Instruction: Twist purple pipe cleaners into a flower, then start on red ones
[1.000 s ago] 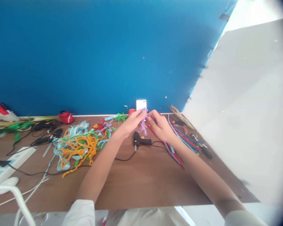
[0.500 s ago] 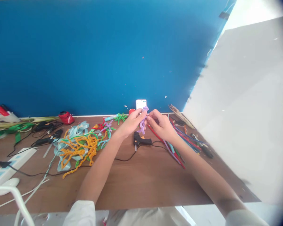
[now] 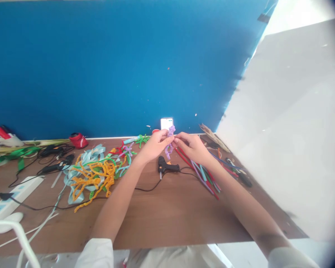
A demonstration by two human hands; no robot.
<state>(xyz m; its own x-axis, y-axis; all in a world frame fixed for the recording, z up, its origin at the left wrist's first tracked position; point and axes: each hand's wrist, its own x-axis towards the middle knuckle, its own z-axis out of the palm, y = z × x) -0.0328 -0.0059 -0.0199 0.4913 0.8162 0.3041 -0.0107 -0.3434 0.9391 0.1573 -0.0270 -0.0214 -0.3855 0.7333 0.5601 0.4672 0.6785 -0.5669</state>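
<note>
Near the back of the table, my left hand (image 3: 155,146) is closed around a twisted purple pipe cleaner piece (image 3: 171,131), whose fuzzy loops stick out above and below the fingers. My right hand (image 3: 192,146) pinches at the right side of the same piece, thumb and forefinger together by my left thumb; its other fingers curl. Just below the hands lies a black glue gun (image 3: 168,166) with its cord. A phone (image 3: 166,123) with a lit screen leans on the blue wall behind, and a red round item (image 3: 155,131) shows partly beside my left hand.
Red, purple and blue pipe cleaners (image 3: 202,173) lie under my right forearm. To the left are orange pipe cleaners (image 3: 96,176), light blue ribbon (image 3: 93,156), a green pipe cleaner shape (image 3: 142,140), another glue gun (image 3: 58,164) and a white power strip (image 3: 19,193). Cords cross the table.
My right hand has shifted slightly, its fingers lower and flatter against the purple piece. The purple piece has turned a little between the fingers. My left hand has barely moved.
</note>
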